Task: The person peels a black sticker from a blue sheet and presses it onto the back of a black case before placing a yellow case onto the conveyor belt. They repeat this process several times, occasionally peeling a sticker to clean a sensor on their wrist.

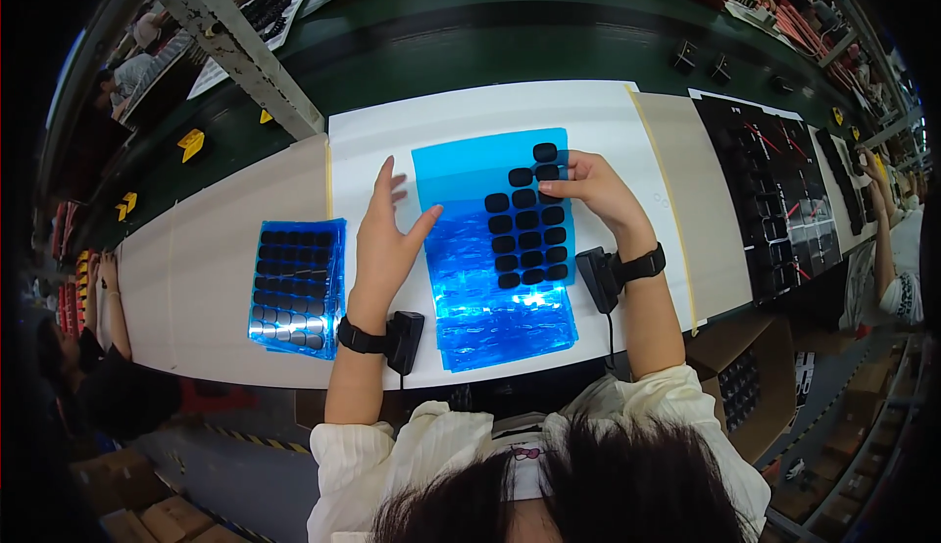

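Observation:
A translucent blue film sheet (456, 175) lies in front of me, with rows of rounded black pads (527, 220) on its right part. My right hand (603, 195) is at the sheet's upper right edge, thumb and fingers closed around a black pad (546, 172); the fingertips are partly hidden. My left hand (387, 244) is held over the sheet's left edge, fingers apart and holding nothing. Below the pads, the film looks wrinkled and shiny. To the left lies a stack of blue sheets (338, 249) covered with black pads.
White board (598, 107) covers the table under the sheet. Dark printed panels (765, 180) lie at the right, and an open cardboard box (784, 376) stands below them. A metal post (230, 38) rises at the back left. Another person's arm (110, 303) is at far left, another's (882, 210) far right.

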